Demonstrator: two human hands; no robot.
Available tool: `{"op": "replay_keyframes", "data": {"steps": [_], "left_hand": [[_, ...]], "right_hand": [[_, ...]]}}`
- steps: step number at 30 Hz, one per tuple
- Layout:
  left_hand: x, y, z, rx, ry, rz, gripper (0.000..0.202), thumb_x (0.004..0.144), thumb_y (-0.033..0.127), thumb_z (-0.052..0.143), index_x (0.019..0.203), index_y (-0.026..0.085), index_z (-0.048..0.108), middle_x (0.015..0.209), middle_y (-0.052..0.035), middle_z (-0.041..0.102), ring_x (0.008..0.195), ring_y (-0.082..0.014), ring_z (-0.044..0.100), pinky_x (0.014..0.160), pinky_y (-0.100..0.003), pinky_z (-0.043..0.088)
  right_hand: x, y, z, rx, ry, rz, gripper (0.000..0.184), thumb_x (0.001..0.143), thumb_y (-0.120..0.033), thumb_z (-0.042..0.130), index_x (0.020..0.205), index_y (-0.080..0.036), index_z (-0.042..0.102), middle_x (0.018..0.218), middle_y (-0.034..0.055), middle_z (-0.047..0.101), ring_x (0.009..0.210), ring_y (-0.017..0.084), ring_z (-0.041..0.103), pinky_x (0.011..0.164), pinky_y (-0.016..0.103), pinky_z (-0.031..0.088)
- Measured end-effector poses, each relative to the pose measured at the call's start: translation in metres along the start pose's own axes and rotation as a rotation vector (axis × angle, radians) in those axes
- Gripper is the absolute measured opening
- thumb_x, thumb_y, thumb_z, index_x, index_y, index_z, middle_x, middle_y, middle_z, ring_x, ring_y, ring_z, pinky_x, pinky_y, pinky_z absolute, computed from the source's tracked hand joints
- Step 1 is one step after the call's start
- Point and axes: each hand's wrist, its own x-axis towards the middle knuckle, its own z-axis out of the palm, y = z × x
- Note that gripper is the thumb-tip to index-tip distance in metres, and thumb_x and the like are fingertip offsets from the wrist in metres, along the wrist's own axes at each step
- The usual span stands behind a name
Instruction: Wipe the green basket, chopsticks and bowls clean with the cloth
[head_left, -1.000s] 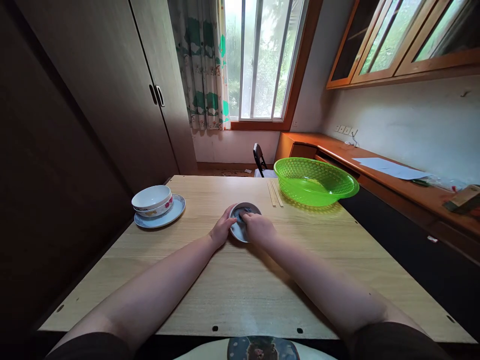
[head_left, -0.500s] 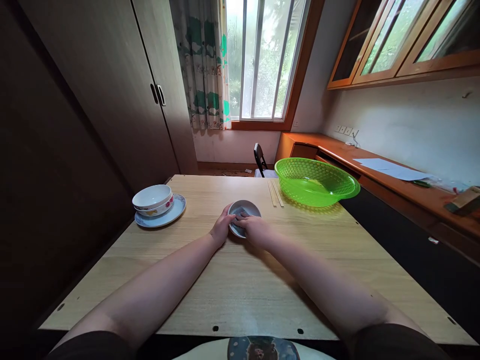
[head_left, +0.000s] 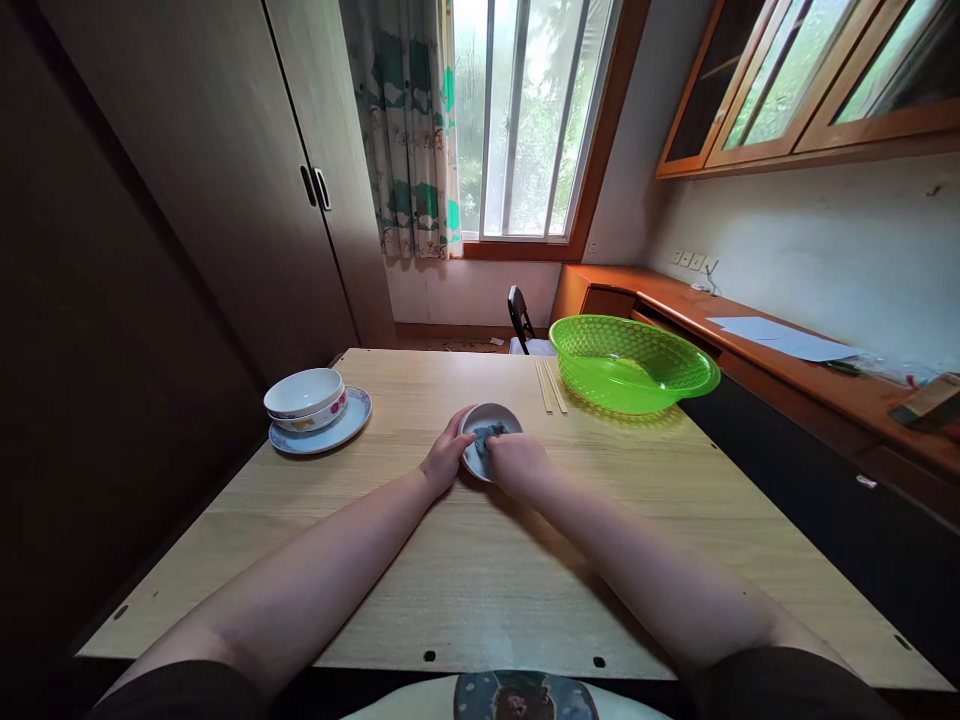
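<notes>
A small white bowl (head_left: pixel 475 466) is at the middle of the wooden table, tipped slightly toward me. My left hand (head_left: pixel 448 447) grips its left rim, thumb over the edge and fingers behind the outer wall. Inside the bowl, my right hand (head_left: pixel 519 464) is closed on a bunched grey-blue cloth (head_left: pixel 489 432) and presses it against the inner surface. The right fingertips are partly hidden by the hand and cloth.
Two stacked bowls (head_left: pixel 304 393) rest on a blue-rimmed plate (head_left: pixel 352 432) at the left. Chopsticks (head_left: pixel 551 387) lie beyond the bowl, beside a green plastic basket (head_left: pixel 637 385). The wooden table (head_left: pixel 420 590) has its near edge before me; a chair (head_left: pixel 519 315) stands behind it.
My right hand has curled from flatter fingers into a closed grip, bunching the cloth. The bowl has shifted very slightly toward me and to the right.
</notes>
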Motion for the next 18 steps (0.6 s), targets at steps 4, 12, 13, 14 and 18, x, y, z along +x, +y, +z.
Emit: {"op": "replay_keyframes", "data": {"steps": [4,12,13,14,18], "left_hand": [[-0.002,0.002,0.001,0.039,-0.026,0.029,0.058,0.069,0.031,0.060,0.126,0.019,0.052,0.121,-0.0063,0.062,0.116,-0.0280,0.052,0.102,-0.040,0.035],[-0.002,0.004,-0.002,0.068,-0.006,0.058,0.053,0.069,0.029,0.059,0.121,0.020,0.056,0.118,-0.0060,0.063,0.114,-0.0281,0.052,0.102,-0.040,0.035],[-0.001,0.004,-0.004,0.064,0.008,0.058,0.052,0.068,0.029,0.059,0.120,0.019,0.057,0.117,-0.0062,0.063,0.114,-0.0280,0.052,0.101,-0.040,0.036],[0.000,0.004,-0.005,0.056,0.022,0.056,0.052,0.068,0.030,0.059,0.119,0.019,0.057,0.116,-0.0063,0.063,0.113,-0.0279,0.052,0.101,-0.039,0.036],[0.003,0.003,-0.008,0.017,0.053,0.041,0.050,0.068,0.031,0.058,0.116,0.019,0.057,0.112,-0.0058,0.064,0.108,-0.0269,0.054,0.097,-0.039,0.038]], "right_hand": [[-0.002,-0.003,0.001,-0.007,-0.024,-0.046,0.022,0.083,-0.014,0.048,0.087,-0.012,0.070,0.082,0.0158,0.072,0.077,0.025,0.070,0.066,0.030,0.050],[-0.007,-0.011,-0.001,0.096,-0.028,-0.128,0.028,0.087,-0.023,0.044,0.093,-0.018,0.072,0.084,0.0106,0.073,0.076,0.021,0.068,0.066,0.027,0.046],[-0.006,-0.010,0.000,0.125,-0.027,-0.146,0.029,0.088,-0.022,0.044,0.097,-0.019,0.071,0.087,0.0098,0.073,0.077,0.021,0.067,0.067,0.027,0.045],[-0.006,-0.009,0.001,0.150,-0.023,-0.165,0.030,0.087,-0.021,0.043,0.101,-0.020,0.070,0.090,0.0089,0.073,0.078,0.020,0.067,0.068,0.027,0.045],[-0.001,-0.001,0.009,0.221,0.014,-0.262,0.038,0.084,-0.015,0.044,0.114,-0.023,0.067,0.097,0.0064,0.072,0.086,0.019,0.065,0.075,0.027,0.045]]}}
